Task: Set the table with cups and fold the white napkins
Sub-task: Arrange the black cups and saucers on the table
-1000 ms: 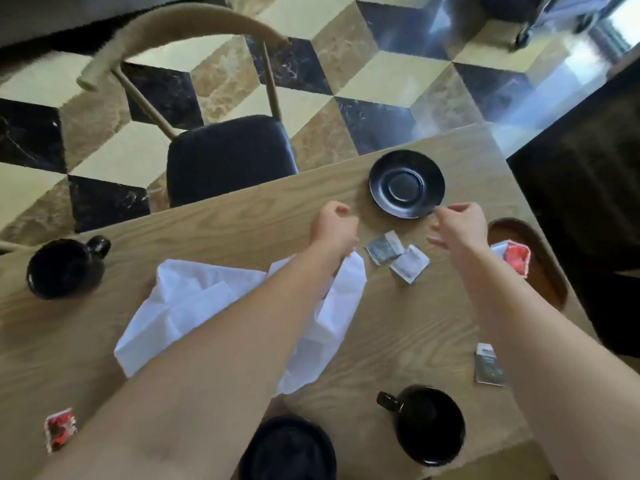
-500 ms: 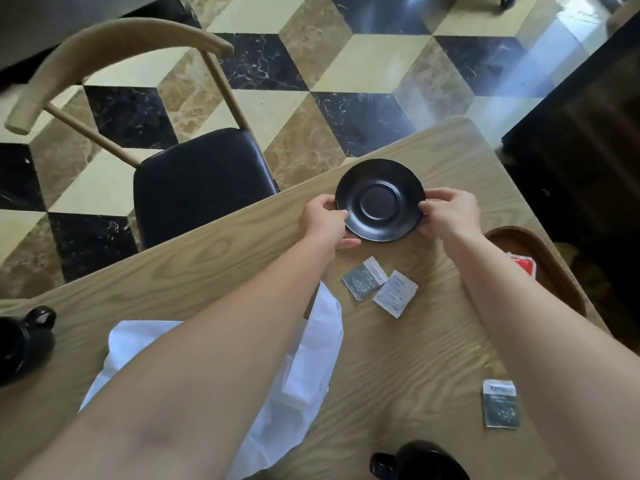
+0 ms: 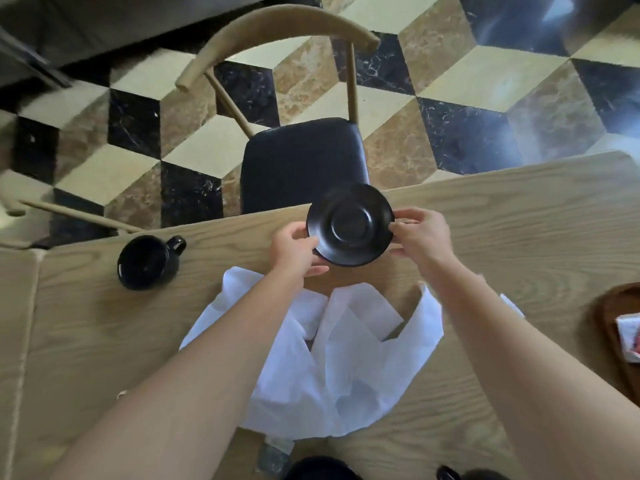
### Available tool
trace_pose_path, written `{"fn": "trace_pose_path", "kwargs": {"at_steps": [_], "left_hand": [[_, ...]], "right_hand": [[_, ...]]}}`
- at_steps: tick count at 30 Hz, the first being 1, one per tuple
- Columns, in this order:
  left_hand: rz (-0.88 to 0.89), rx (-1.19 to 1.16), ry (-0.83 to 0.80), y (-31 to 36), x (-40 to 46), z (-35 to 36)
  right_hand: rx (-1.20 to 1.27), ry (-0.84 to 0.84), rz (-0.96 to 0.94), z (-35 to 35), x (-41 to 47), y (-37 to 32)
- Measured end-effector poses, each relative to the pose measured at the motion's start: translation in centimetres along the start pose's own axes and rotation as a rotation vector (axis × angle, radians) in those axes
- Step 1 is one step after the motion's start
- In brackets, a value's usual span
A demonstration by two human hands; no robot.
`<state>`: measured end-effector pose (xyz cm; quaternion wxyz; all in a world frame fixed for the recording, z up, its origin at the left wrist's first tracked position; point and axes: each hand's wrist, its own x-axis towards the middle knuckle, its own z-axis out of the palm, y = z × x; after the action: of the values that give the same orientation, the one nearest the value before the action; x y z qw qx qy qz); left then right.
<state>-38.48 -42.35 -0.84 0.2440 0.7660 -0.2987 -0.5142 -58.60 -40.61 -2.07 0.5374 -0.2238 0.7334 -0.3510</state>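
A black saucer [image 3: 349, 225] is held by its rim at the far edge of the wooden counter [image 3: 519, 216], the left hand [image 3: 294, 252] pinched on its left side and the right hand [image 3: 420, 233] pinched on its right. The saucer is seen tilted slightly and overhanging the far edge, above the dark seat of a chair [image 3: 301, 161] and the checkered floor [image 3: 450, 109] beyond. A slip is judged the main risk: should either pinch loosen while the saucer is beyond the edge, it could drop to the hard floor and break. A second risk is posed by the crumpled white napkin [image 3: 332, 351], which lies unfolded on the near side of the saucer, under both forearms; it could be dragged or further creased if the arms are drawn back low. A black cup [image 3: 147, 261] is seen standing to the left, well apart from the saucer, with its handle turned to the right. At the right edge a brown tray [image 3: 609, 327] is partly in view. Whether the saucer touches the counter at its near rim cannot be told. The table is judged far from set, with the cup not yet on the saucer.
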Motion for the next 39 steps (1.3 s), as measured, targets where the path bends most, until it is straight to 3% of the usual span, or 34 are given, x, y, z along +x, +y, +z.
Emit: {"fn": "trace_pose_path", "kwargs": {"at_steps": [8,21,26,30,34,39], "left_hand": [[-0.032,-0.010,0.058,-2.9,2.0,-6.5],[-0.026,0.073,0.069,-3.6,3.2,-6.5],[0.023,0.103,0.079,-3.6,2.3,-7.2],[0.217,0.152,0.183,-3.8,-1.8,-7.8],[0.363,0.042,0.081,-6.5,-10.1,-8.2],[0.278,-0.004,-0.150,-11.8,-19.5,-8.0]], "right_hand": [[-0.147,-0.054,0.008,7.2,-0.5,0.7],[-0.144,-0.023,0.025,7.5,-0.3,1.2],[-0.182,0.004,0.010,6.2,-2.1,1.0],[-0.069,0.025,-0.065,3.4,-6.9,1.6],[-0.009,0.061,-0.116,0.6,-13.6,4.1],[-0.014,0.086,-0.174,-0.7,-21.1,7.6]]}}
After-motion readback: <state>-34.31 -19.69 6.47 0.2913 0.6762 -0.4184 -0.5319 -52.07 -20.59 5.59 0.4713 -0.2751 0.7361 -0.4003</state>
